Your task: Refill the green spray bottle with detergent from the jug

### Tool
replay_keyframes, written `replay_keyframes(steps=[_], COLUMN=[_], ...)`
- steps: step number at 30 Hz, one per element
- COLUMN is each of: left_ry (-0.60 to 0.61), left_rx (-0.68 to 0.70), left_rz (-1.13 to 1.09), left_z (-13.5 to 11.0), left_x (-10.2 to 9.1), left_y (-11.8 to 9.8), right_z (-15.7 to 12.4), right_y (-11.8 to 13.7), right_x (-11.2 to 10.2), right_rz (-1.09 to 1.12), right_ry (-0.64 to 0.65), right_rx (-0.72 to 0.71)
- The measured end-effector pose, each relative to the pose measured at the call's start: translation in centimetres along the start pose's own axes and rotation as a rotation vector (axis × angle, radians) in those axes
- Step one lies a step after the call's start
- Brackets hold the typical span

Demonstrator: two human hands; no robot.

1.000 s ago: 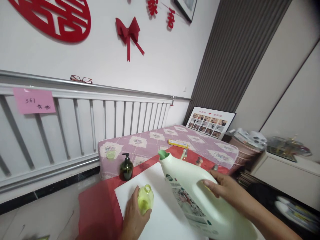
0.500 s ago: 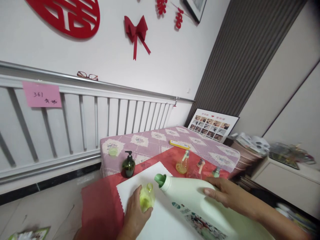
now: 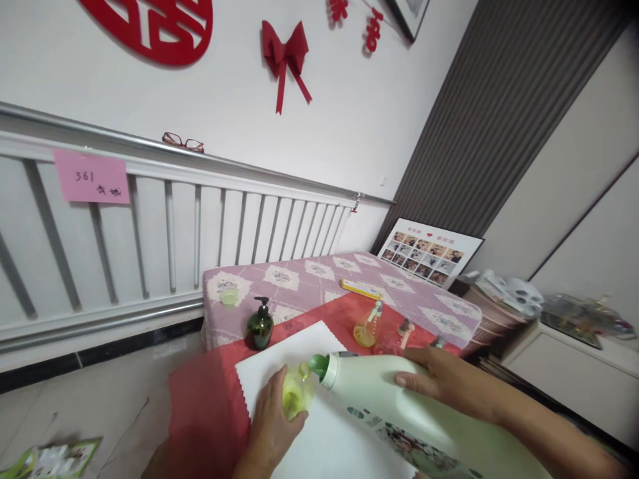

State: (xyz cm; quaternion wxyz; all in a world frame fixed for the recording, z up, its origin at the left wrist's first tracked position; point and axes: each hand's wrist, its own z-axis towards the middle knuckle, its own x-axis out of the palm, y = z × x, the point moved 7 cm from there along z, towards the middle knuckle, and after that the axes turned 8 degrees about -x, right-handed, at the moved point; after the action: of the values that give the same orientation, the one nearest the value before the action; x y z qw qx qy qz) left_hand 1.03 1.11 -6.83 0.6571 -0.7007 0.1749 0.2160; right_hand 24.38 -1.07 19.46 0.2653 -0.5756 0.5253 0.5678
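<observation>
My left hand (image 3: 273, 420) is closed around a small clear yellow-green bottle (image 3: 298, 392) with an open neck, held over a white sheet (image 3: 324, 432). My right hand (image 3: 442, 379) grips a large pale green detergent jug (image 3: 379, 392), tilted nearly on its side. The jug's green spout (image 3: 319, 365) points left and is right beside the small bottle's mouth. Whether the two touch, or liquid is flowing, I cannot tell. Past the sheet's left edge stands a dark green pump bottle (image 3: 260, 324).
A yellow-tinted clear bottle (image 3: 367, 331) and a pinkish bottle (image 3: 394, 339) stand on the red cloth (image 3: 204, 399). A yellow-edged box (image 3: 360, 289) and a green lid-like piece (image 3: 229, 297) lie on the patterned cover (image 3: 319, 269). Behind is a white radiator (image 3: 210, 213).
The jug has tipped further, and its spout has come down to the small bottle's mouth. My left hand keeps hold of the bottle. The view has shifted slightly.
</observation>
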Motion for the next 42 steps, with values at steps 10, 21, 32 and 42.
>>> replay_keyframes(steps=[10, 21, 32, 42], left_ry=[0.003, 0.007, 0.007, 0.009], left_rx=[0.006, 0.016, 0.016, 0.018], left_rz=[-0.017, -0.028, -0.042, -0.034], left_z=[-0.2, -0.1, 0.0, -0.1], left_x=[-0.2, -0.1, 0.0, -0.1], left_y=[-0.1, 0.0, 0.2, -0.1], right_z=[0.7, 0.9, 1.0, 1.0], right_y=[1.2, 2.3, 2.4, 2.6], right_x=[-0.7, -1.4, -1.7, -1.8], right_rz=[-0.056, -0.092, -0.125, -0.172], right_ry=[0.031, 0.065, 0.059, 0.063], right_rx=[0.024, 0.058, 0.081, 0.088])
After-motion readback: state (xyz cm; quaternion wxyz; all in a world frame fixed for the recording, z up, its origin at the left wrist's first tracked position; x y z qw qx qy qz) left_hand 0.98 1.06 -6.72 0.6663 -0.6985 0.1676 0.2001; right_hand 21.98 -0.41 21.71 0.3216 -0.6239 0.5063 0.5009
